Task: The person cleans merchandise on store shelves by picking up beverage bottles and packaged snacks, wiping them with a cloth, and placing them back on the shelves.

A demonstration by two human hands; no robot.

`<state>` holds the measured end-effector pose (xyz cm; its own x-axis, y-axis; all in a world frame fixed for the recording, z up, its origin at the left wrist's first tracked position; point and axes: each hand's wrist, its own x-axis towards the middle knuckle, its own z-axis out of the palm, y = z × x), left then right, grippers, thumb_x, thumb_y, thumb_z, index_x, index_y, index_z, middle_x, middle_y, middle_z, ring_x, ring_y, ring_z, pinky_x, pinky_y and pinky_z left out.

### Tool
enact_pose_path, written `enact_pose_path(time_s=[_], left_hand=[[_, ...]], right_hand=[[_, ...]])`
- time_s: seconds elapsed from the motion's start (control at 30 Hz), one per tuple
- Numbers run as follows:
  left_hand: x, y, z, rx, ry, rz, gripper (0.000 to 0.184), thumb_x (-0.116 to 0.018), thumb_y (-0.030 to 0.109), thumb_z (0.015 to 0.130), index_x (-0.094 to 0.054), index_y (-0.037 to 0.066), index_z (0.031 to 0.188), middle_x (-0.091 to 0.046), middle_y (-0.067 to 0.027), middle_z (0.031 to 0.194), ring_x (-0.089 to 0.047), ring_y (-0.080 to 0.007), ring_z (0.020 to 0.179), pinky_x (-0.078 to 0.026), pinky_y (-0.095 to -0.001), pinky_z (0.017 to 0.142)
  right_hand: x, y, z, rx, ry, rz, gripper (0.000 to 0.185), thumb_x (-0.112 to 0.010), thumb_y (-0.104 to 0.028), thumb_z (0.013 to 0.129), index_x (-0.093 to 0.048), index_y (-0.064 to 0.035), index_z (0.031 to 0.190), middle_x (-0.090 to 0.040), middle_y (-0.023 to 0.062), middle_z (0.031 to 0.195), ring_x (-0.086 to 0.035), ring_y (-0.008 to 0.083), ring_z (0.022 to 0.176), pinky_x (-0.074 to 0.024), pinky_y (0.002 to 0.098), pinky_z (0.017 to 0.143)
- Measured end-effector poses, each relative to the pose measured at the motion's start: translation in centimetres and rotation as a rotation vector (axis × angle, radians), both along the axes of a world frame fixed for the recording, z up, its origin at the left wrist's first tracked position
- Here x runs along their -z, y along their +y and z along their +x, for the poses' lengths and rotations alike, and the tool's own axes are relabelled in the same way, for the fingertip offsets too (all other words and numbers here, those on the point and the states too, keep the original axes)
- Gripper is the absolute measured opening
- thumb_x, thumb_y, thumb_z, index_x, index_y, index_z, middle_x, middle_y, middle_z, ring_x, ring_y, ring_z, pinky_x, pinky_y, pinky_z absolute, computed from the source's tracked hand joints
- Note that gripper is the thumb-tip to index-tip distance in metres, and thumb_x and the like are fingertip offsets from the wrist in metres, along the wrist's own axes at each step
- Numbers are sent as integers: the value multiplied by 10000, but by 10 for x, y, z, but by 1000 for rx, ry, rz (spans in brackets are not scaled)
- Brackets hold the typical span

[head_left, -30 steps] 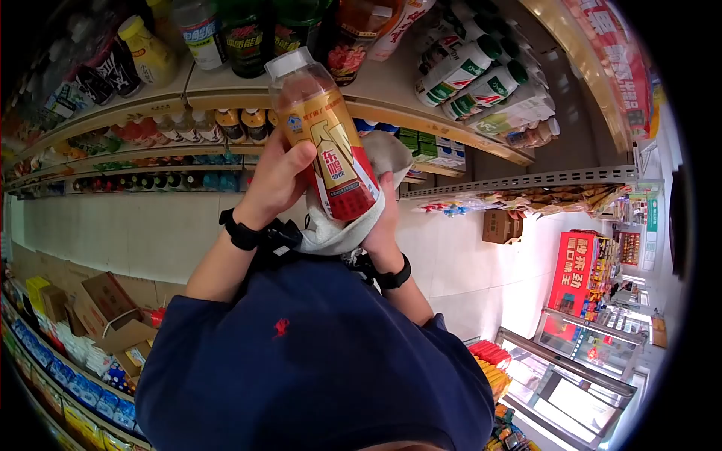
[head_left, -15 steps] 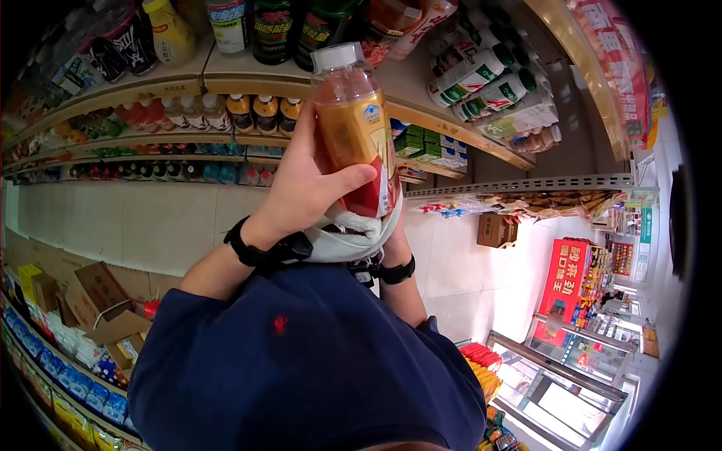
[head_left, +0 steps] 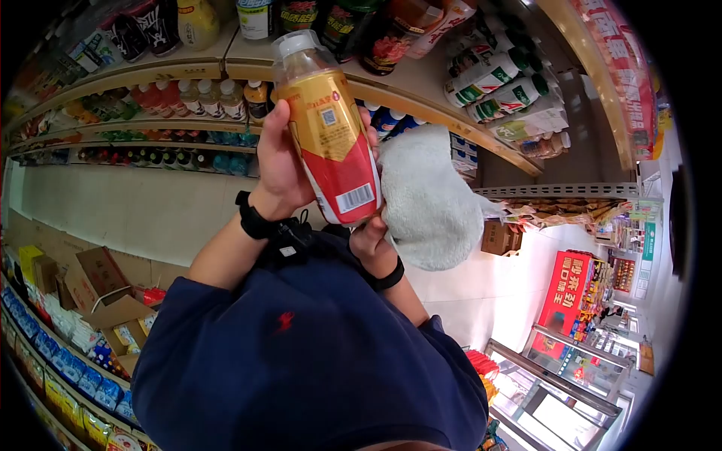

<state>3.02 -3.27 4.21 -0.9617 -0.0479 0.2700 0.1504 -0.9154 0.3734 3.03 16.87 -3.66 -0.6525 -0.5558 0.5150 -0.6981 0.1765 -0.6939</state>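
My left hand is wrapped around a large drink bottle, with the thumb on its left side and fingertips showing at its right edge. The bottle tilts slightly left, its pale cap toward the shelf. Its gold and red label faces me, showing a square code and a barcode. Close to the bottle's base, my right hand is closed on a whitish towel, which spreads out to the right of the bottle. Black bands circle both wrists.
A shelf edge runs just beyond the bottle, with drink bottles standing on it. White-and-green bottles lie stacked at the upper right. Lower left are open cardboard boxes. A red sign stands by the glass doors at right.
The bottle has turned, so its barcode side now faces me, and it has shifted left. The towel has come off the bottle's base and moved right with my right hand.
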Motion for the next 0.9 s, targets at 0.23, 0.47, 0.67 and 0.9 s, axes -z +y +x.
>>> enact_pose_path(time_s=[0.23,0.47,0.67,0.9], left_hand=[[2,1,-2,-45,81,116,927,-521,799,845,-435,60,1398,-572,-138,1141,-581,-270,990,-483,-442,848],[-5,2,-2,-184,15,-196,942,-533,784,839,-426,32,1397,-598,-201,1127,-637,-312,1010,-547,-408,837],[0,5,-4,-205,-9,-168,952,-525,772,850,-409,23,1425,-595,-224,1183,-633,-318,1071,-543,-430,907],[26,0,-14,-758,20,-287,912,-590,690,882,-376,29,1472,-564,-177,1284,-572,-324,1205,-446,-467,1067]], right_hand=[[-11,-12,7,-228,-132,-51,564,-346,-408,1075,-562,40,1339,-612,191,1348,-570,323,1266,-410,416,1083],[-14,-10,7,-286,-175,-50,622,-308,-457,1082,-572,53,1323,-619,182,1349,-586,297,1259,-434,397,1064],[-23,-10,-1,-261,-225,-46,676,-276,-498,1087,-582,63,1309,-625,174,1351,-600,274,1252,-455,380,1049],[-47,-11,-10,-19,-535,163,555,-235,-372,1112,-525,48,1329,-703,130,821,-677,339,795,-495,500,793]])
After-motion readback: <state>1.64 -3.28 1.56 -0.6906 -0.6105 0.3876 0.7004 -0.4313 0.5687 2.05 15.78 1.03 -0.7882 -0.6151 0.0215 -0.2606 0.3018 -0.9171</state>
